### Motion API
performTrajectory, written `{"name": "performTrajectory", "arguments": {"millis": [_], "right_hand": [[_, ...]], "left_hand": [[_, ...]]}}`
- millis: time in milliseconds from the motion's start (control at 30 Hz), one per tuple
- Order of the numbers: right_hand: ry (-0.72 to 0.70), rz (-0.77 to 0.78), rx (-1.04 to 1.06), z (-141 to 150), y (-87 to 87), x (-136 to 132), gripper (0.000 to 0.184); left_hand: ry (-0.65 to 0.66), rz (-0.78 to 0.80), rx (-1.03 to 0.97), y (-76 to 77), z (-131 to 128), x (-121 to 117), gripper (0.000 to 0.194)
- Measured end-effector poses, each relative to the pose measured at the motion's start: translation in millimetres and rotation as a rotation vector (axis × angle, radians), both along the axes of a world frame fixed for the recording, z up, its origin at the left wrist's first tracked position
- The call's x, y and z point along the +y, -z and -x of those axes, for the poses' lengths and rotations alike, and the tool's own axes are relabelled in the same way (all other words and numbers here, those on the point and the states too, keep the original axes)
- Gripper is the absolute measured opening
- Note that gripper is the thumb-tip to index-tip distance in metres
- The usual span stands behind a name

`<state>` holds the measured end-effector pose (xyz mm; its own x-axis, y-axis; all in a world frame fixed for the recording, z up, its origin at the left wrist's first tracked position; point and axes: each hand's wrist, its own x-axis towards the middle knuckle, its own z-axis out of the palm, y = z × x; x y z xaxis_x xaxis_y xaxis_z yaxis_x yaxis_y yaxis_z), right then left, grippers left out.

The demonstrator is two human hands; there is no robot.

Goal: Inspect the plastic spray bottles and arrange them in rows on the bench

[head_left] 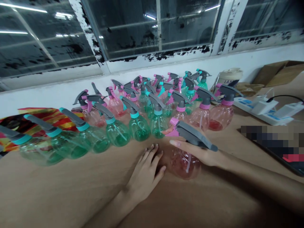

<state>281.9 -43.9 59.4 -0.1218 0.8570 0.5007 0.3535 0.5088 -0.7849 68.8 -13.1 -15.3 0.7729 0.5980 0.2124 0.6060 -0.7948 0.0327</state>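
My right hand [201, 152] is wrapped round the neck of a pink spray bottle [185, 166], just under its grey and pink trigger head. The clear pink body shows a thin tube inside and appears to rest on the wooden table [99, 196]. To the left of that bottle, my left hand [146, 171] lies flat on the table with its fingers stretched out, holding nothing. Beyond the hands stand green spray bottles [140, 126] with turquoise collars in a row, and pink spray bottles [220, 115] to the right.
More pink and green sprayers crowd toward the white wall under the windows. At right are a white power strip [266, 110] with plugs, a dark tablet-like device [273, 152] partly pixelated, a cream tub [230, 75] and a cardboard box [277, 72]. Colourful wrapping [47, 114] lies at left.
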Motion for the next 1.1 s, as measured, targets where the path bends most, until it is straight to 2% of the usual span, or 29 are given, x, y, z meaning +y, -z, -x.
{"name": "performTrajectory", "arguments": {"millis": [200, 500, 633, 700, 833, 933, 1100], "right_hand": [[0.038, -0.026, 0.013, 0.6, 1.6, -0.7, 0.029], [-0.003, -0.024, 0.020, 0.7, -2.1, -2.3, 0.011], [0.004, -0.036, 0.015, 1.7, -2.3, -2.1, 0.028], [0.003, -0.040, 0.008, 2.0, -1.9, -1.9, 0.031], [0.000, -0.038, 0.026, 1.4, -0.5, -1.4, 0.023], [-0.001, -0.040, 0.024, 0.1, 1.1, -0.4, 0.007], [0.004, -0.009, 0.017, -0.7, 1.3, 1.6, 0.009]], "left_hand": [[0.010, -0.012, -0.023, 2.1, 0.5, 0.3, 0.043], [0.010, 0.005, -0.025, 1.5, 0.5, 0.2, 0.043], [0.007, 0.000, -0.010, 0.9, 0.9, 0.1, 0.044], [0.010, 0.002, -0.011, 1.0, 1.0, 0.3, 0.044], [0.013, 0.005, -0.023, 2.0, 0.8, 0.9, 0.043], [0.013, 0.002, -0.023, 2.0, 0.6, 1.0, 0.043], [0.008, 0.002, -0.017, 0.5, 0.5, 0.2, 0.043]]}}
